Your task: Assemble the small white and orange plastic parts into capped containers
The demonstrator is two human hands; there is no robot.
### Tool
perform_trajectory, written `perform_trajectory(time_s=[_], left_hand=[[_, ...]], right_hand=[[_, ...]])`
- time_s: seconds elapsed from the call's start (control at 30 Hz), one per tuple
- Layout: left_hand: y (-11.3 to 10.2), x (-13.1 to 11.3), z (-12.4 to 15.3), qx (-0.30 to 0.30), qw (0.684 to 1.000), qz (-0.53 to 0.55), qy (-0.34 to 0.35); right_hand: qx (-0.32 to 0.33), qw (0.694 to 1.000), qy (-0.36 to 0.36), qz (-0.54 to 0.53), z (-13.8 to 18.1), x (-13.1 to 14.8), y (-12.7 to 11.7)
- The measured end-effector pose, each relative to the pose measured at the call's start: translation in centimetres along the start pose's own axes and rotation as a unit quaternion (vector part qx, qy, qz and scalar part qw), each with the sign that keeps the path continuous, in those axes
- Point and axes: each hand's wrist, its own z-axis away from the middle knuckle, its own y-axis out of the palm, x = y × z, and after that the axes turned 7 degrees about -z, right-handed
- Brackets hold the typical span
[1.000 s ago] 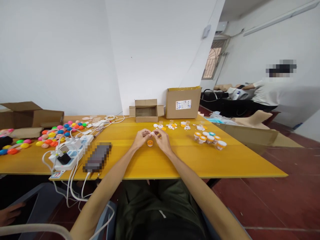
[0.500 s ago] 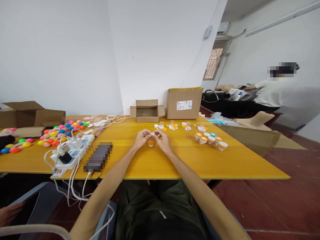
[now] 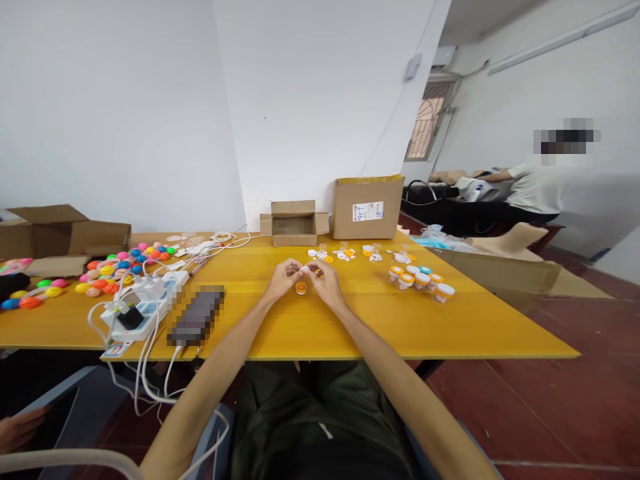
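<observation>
My left hand point(image 3: 281, 277) and my right hand point(image 3: 323, 280) meet over the middle of the yellow table point(image 3: 380, 320), fingers curled in a pinch. Between the fingertips they hold a small white piece point(image 3: 303, 270); what it is stays too small to name. A small orange cap point(image 3: 301, 287) lies on the table right below the hands. Behind them lie scattered white and orange small parts point(image 3: 345, 253). To the right stands a cluster of small jars with orange, white and teal lids point(image 3: 419, 278).
A power strip with cables point(image 3: 135, 310) and a dark blurred device point(image 3: 195, 315) sit at left, with coloured balls point(image 3: 120, 263) and cardboard boxes point(image 3: 60, 233) beyond. Two boxes point(image 3: 367, 207) stand at the wall. Another person point(image 3: 555, 187) sits far right; someone's hand point(image 3: 17, 430) shows low left.
</observation>
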Motion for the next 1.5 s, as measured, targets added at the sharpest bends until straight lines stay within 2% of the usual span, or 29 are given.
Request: perform_trajectory(time_s=[0.3, 0.57, 0.93, 1.5], left_hand=[[0.0, 0.0, 0.1, 0.008, 1.000, -0.015, 0.012], [0.4, 0.2, 0.3, -0.006, 0.991, -0.125, 0.044], [0.1, 0.0, 0.4, -0.019, 0.983, -0.170, 0.067], [-0.1, 0.4, 0.2, -0.002, 0.986, -0.159, 0.042]], right_hand=[[0.000, 1.000, 0.018, -0.011, -0.1, -0.1, -0.1], [-0.002, 0.998, 0.050, -0.044, -0.1, -0.6, 0.1], [0.001, 0.994, 0.067, -0.085, -0.2, -1.1, 0.3], [0.005, 0.995, 0.060, -0.079, -0.2, -1.2, 0.3]])
